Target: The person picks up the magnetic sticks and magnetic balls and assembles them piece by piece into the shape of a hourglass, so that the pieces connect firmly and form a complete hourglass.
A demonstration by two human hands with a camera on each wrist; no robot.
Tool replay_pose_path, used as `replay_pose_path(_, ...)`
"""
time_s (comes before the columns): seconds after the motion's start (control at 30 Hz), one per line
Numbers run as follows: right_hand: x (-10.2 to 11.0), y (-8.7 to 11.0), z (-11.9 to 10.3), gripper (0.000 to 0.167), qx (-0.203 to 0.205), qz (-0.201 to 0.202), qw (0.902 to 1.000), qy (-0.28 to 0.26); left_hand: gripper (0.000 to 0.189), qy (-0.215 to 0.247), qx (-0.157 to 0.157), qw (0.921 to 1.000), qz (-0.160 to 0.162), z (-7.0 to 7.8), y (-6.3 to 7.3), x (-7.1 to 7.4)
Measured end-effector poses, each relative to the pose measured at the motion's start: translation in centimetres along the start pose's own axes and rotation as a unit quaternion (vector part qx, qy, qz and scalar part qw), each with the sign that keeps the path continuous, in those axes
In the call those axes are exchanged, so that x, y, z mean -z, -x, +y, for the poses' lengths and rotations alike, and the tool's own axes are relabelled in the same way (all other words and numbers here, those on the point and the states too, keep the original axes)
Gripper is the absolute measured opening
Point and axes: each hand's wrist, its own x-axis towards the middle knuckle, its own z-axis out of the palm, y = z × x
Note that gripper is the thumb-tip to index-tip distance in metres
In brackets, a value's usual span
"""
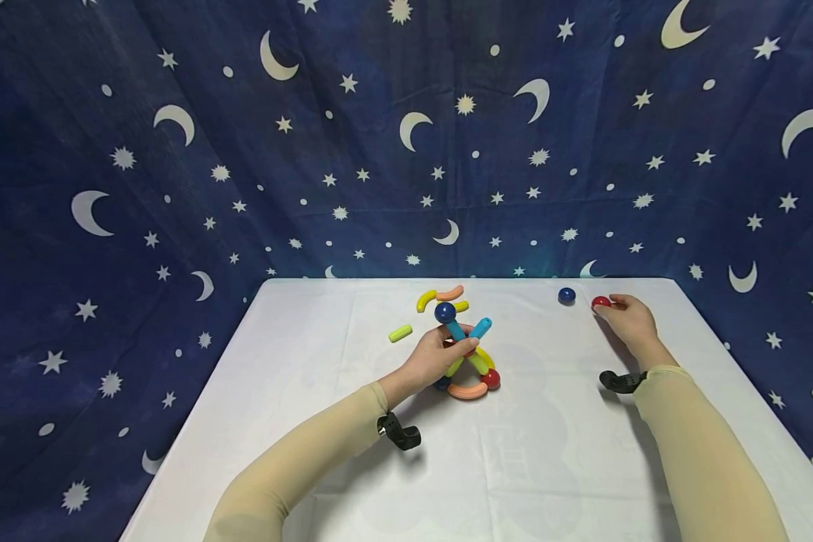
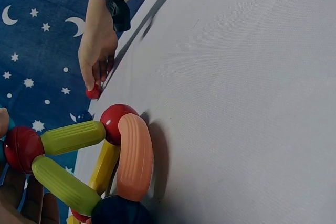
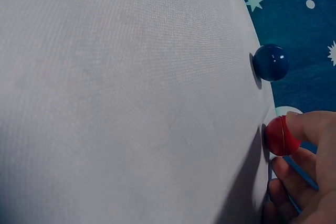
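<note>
My left hand (image 1: 435, 360) grips the upper middle of a figure built from balls and rods, near the red ball (image 2: 23, 149) where its rods meet. Two light-blue rods rise from there, one topped by a dark blue ball (image 1: 445, 312). Below, green rods (image 2: 73, 137) run down to another red ball (image 1: 491, 379) and a blue ball (image 2: 122, 212), bridged by a curved orange rod (image 1: 467, 391). At the far right, my right hand (image 1: 631, 325) pinches a loose red ball (image 3: 278, 136) between thumb and fingers, close over the tabletop.
A loose blue ball (image 1: 566, 296) lies left of the right hand, near the white table's (image 1: 298, 354) back edge. Behind the figure are a curved yellow rod (image 1: 425, 301), a curved orange rod (image 1: 450, 293) and a short green rod (image 1: 400, 333). A starry curtain (image 1: 352, 135) hangs behind.
</note>
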Motion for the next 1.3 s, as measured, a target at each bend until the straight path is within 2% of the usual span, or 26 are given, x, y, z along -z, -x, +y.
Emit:
replay_pose_path(0.27, 0.06, -0.04, -0.24, 0.071, -0.019, 0.0, 0.9998, 0.01, 0.028, 0.0, 0.005, 1.0, 0.0, 0.0, 0.0, -0.07)
replay_pose_path(0.57, 0.0, 0.06, 0.06, 0.082, -0.066, 0.004, 0.9962, 0.056, 0.03, -0.007, 0.013, 0.9999, 0.005, -0.06, -0.08, -0.09)
replay_pose_path(1.03, -0.06, 0.16, 0.45, 0.081, -0.056, 0.004, 0.998, 0.027, 0.031, -0.001, 0.01, 1.0, 0.001, -0.22, -0.13, 0.06)
replay_pose_path(1.3, -0.27, 0.1, 0.32, 0.073, -0.064, 0.012, 0.997, 0.043, 0.027, -0.009, 0.008, 0.9999, 0.002, -0.05, -0.09, 0.1)
